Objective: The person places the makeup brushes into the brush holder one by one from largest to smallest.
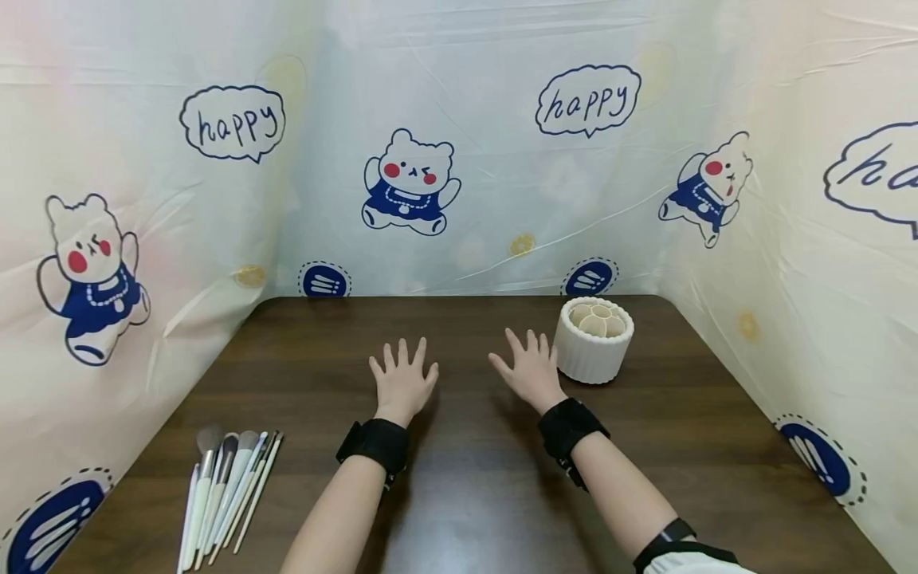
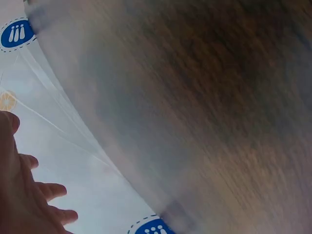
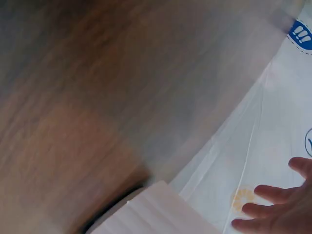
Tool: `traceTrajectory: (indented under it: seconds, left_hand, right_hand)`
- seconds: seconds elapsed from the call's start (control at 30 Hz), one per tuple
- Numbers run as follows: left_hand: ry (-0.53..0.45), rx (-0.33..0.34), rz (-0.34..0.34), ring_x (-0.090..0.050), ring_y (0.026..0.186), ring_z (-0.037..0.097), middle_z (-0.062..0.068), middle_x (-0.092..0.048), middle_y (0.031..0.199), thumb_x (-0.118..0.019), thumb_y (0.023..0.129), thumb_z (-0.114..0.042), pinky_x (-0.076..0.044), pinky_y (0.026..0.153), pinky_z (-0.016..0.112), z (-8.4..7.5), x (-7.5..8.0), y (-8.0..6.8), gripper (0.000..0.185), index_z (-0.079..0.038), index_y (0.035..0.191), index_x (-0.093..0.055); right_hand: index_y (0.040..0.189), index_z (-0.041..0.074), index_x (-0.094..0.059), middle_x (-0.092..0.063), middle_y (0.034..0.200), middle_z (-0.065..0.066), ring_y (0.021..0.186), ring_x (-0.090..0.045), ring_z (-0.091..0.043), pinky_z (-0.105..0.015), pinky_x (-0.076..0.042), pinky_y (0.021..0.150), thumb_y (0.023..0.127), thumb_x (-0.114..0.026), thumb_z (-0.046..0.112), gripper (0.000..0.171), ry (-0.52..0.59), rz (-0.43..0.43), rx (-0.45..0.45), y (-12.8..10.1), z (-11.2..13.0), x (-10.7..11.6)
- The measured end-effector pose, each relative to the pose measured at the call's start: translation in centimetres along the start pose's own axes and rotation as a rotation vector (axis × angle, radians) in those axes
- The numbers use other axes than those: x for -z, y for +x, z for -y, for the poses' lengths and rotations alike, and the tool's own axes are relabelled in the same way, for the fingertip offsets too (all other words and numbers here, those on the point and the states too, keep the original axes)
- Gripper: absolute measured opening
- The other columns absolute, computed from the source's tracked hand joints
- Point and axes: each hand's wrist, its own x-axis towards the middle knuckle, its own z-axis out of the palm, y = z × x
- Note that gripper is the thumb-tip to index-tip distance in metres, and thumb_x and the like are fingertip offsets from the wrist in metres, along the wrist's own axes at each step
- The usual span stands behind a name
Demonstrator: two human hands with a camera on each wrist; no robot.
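Note:
Fingers spread, my left hand (image 1: pixel 402 389) is held out over the middle of the dark table, holding nothing. To its right, my right hand (image 1: pixel 532 373) is also spread and empty. Just beyond the right hand's outer fingers stands a white ribbed round holder (image 1: pixel 592 351) with a flower-like divided top; the hand's edge overlaps it in the head view. The holder's pale side (image 3: pixel 158 214) shows low in the right wrist view. A bunch of makeup brushes (image 1: pixel 228 486) with white handles lies at the table's near left, apart from both hands.
The dark wooden table (image 1: pixel 459 494) ends at a far edge with rounded corners. A pale curtain (image 1: pixel 488 199) printed with bears and "happy" bubbles surrounds it at the back and both sides. Black straps (image 1: pixel 382 443) circle both wrists.

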Motion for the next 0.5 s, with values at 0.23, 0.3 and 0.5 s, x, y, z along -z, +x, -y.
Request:
traceTrajectory:
  seconds: [0.23,0.3,0.5]
  left_hand:
    - [0.053,-0.086,-0.246,-0.057,0.113,0.039,0.023,-0.063,0.116,-0.049,0.098,-0.027,-0.043,0.101,0.049,1.0,0.8,0.0,0.036,0.001,0.119,-0.061]
    - [0.067,-0.106,-0.339,-0.062,0.097,0.039,0.023,-0.066,0.101,-0.053,0.096,-0.021,-0.051,0.089,0.046,1.8,1.2,0.1,0.029,0.003,0.106,-0.065]
    - [-0.027,0.008,-0.424,-0.06,0.085,0.044,0.028,-0.063,0.093,-0.053,0.094,-0.017,-0.051,0.07,0.053,5.9,3.8,0.0,0.026,0.007,0.098,-0.063]
  right_hand:
    - [0.127,-0.001,-0.056,-0.056,0.129,-0.024,0.124,-0.051,-0.037,-0.047,-0.039,0.107,0.1,-0.046,0.032,0.045,0.137,-0.279,0.068,1.1,-1.4,2.5]
    - [0.122,-0.004,-0.058,-0.059,0.124,-0.024,0.119,-0.053,-0.038,-0.048,-0.041,0.103,0.1,-0.045,0.026,0.04,0.199,-0.358,0.064,1.6,-2.1,3.6]
    - [0.122,-0.007,-0.056,-0.056,0.126,-0.026,0.122,-0.049,-0.04,-0.049,-0.038,0.104,0.1,-0.037,0.014,0.036,0.407,-0.548,-0.096,2.4,-5.3,6.7]
